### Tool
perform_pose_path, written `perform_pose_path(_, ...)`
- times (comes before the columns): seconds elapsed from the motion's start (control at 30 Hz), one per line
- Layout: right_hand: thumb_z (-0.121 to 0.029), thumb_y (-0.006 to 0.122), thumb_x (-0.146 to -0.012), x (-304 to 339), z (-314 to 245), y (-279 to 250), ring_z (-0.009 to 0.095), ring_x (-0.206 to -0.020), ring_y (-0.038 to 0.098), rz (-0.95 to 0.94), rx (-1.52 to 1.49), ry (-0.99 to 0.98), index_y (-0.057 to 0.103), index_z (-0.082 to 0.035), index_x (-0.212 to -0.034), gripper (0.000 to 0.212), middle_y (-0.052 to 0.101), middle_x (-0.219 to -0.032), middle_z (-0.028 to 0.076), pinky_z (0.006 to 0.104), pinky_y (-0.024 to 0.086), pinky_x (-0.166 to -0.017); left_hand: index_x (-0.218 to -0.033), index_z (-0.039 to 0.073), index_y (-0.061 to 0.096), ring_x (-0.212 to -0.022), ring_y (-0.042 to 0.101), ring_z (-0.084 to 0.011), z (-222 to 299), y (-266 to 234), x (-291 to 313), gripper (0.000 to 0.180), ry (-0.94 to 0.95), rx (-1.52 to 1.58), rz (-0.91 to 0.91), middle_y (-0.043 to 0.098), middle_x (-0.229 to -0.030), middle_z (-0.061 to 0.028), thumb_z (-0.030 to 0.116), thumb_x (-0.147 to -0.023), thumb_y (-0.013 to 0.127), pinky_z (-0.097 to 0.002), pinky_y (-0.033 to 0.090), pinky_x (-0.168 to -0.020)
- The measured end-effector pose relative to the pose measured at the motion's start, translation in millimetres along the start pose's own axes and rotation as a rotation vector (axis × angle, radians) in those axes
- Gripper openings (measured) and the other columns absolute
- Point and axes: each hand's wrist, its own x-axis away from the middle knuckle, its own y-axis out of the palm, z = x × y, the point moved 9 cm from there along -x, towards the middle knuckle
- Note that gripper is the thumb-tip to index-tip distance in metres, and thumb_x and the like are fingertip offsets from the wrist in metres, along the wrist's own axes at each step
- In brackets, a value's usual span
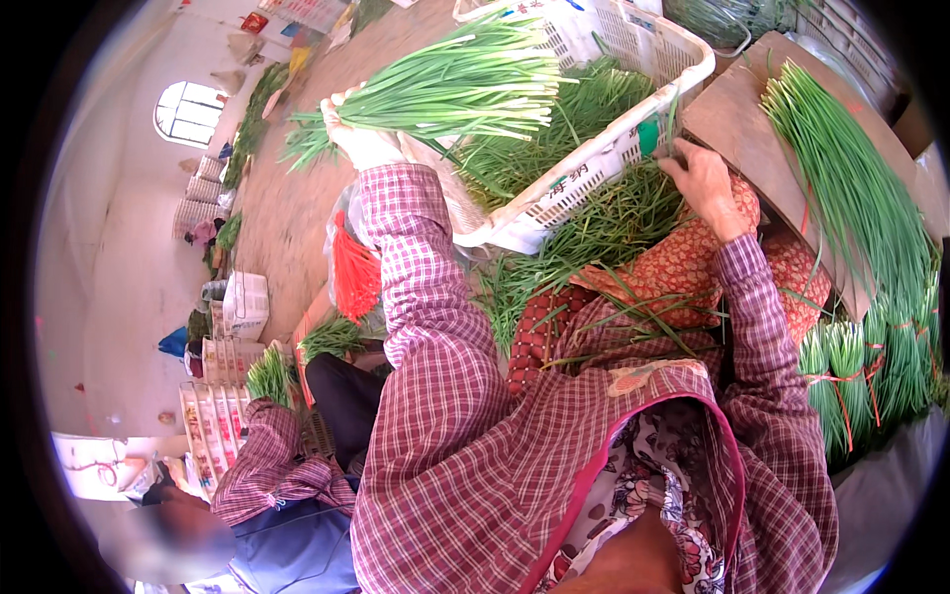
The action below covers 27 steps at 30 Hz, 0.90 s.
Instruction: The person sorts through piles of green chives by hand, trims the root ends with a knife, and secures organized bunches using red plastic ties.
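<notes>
My left hand (361, 139) is wrapped round the leafy end of a bunch of green chives (455, 84), raised over the near left part of a white plastic crate (604, 163). The pale cut ends point right. At the crate's right rim is my right hand (705, 183), its fingers curled together. A thin green blade stands by the fingertips; whether they grip it cannot be made out. Loose chives (594, 109) fill the crate, and more loose chives (614, 223) lie between it and my lap, some strewn on my clothes.
On a brown board (727, 109) to the right lies a large chive bundle (831, 148). Below it stand several tied bunches (846, 366). Red ties (354, 267) hang left of the crate. A co-worker (287, 485) sits at lower left, near stacked crates (213, 416).
</notes>
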Motion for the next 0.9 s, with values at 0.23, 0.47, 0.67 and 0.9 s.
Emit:
perform_pose_path(0.23, -0.028, 0.064, -0.089, 10, -119, -42, 0.034, -0.068, 0.063, 0.182, -0.205, -0.226, 0.067, -0.006, -0.09, 0.022, 0.063, -0.071, 0.015, 0.0401, 0.048, -0.061, -0.068, 0.013, 0.053, -0.069, 0.056, -0.0197, -18, -3, -2, 0.034, -0.128, 0.059, -0.082, 0.056, -0.066, -0.0016, 0.024, -0.099, 0.043, -0.0391, 0.051, -0.078)
perform_pose_path(0.47, -0.032, 0.062, -0.093, 24, -151, 28, 0.015, -0.067, 0.057, -0.276, -0.657, -0.156, 0.064, 0.001, -0.113, 0.039, 0.064, -0.077, 0.009, 0.0286, 0.047, -0.061, -0.068, 0.014, 0.043, -0.067, 0.048, -0.0191, -20, 32, 15, 0.034, -0.046, -0.019, -0.154, 0.047, -0.064, -0.0024, 0.026, -0.099, 0.038, -0.0373, 0.046, -0.076)
perform_pose_path(0.67, -0.044, 0.062, -0.092, 2, -149, 93, 0.004, -0.06, 0.041, -0.505, -1.181, 0.392, 0.059, -0.003, -0.118, 0.049, 0.049, -0.075, -0.006, 0.0228, 0.033, -0.054, -0.07, 0.014, 0.049, -0.067, 0.053, -0.0193, -44, 50, 32, 0.03, -0.066, 0.065, -0.079, 0.052, -0.066, -0.0013, 0.026, -0.097, 0.047, -0.0373, 0.048, -0.079)
perform_pose_path(0.9, -0.032, 0.05, -0.1, 18, -101, 62, 0.008, -0.059, 0.042, -0.432, -1.118, 0.257, 0.06, -0.004, -0.1, 0.03, 0.044, -0.069, -0.005, 0.0228, 0.038, -0.056, -0.074, 0.014, 0.053, -0.068, 0.055, -0.0177, -28, 44, 36, 0.029, -0.06, 0.043, -0.089, 0.055, -0.067, -0.0002, 0.032, -0.096, 0.053, -0.0367, 0.051, -0.076)
